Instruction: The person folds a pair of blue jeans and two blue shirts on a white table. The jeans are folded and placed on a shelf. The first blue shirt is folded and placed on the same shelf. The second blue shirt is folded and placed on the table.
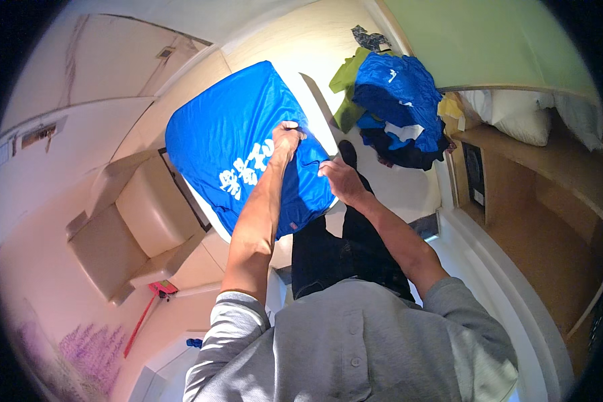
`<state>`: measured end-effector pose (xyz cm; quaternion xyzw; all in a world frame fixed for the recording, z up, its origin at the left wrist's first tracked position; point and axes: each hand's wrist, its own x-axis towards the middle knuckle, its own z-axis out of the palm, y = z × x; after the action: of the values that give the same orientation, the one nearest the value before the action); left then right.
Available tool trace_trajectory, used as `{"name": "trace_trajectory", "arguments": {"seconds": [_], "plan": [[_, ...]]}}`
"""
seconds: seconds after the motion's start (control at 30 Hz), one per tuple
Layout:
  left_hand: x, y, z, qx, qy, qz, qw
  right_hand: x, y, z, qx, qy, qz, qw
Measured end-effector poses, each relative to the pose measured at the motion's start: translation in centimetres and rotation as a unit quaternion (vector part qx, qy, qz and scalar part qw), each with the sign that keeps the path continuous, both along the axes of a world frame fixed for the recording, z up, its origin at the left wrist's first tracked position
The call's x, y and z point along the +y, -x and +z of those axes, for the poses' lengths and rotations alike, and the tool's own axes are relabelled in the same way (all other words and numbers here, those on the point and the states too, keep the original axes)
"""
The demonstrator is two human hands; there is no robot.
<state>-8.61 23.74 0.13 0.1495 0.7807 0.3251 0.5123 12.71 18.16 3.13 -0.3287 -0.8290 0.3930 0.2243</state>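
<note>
A shiny blue garment [221,125] with large white characters lies spread over a white table, whose edge [314,108] shows along the garment's right side. My left hand [287,138] grips the fabric near its right edge, its fingers curled in. Nearer my body, my right hand [342,180] pinches the same fabric by the edge, and a small fold rises between the hands. A small label sits close to the near hem. What lies under the garment is hidden.
On the floor to the right is a heap of blue, green and dark clothes [399,100]. Beyond it, a wooden shelf unit [527,151] holds white pillows [520,118]. A beige armchair [151,211] stands at left, with a red long-handled tool [143,321] near it. My shoe is beside the table.
</note>
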Motion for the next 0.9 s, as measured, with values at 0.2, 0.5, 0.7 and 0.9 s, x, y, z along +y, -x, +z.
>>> {"name": "trace_trajectory", "arguments": {"seconds": [0.2, 0.5, 0.7, 0.9], "plan": [[-1.7, 1.4, -1.6, 0.023, -0.007, 0.001, 1.0, -0.8, -0.5, -0.8, -0.05, -0.007, 0.07, 0.996], [-3.4, -1.6, 4.6, 0.389, -0.233, -0.071, 0.889, -0.3, -0.7, 2.8, -0.079, -0.061, -0.01, 0.995], [-11.1, -3.5, 2.0, 0.286, -0.103, -0.3, 0.904, -0.9, -1.3, 0.1, -0.134, -0.044, 0.069, 0.988], [-19.2, -2.2, 4.3, 0.338, -0.151, -0.013, 0.929, -1.3, -2.3, 0.5, -0.127, 0.077, -0.051, 0.988]]}}
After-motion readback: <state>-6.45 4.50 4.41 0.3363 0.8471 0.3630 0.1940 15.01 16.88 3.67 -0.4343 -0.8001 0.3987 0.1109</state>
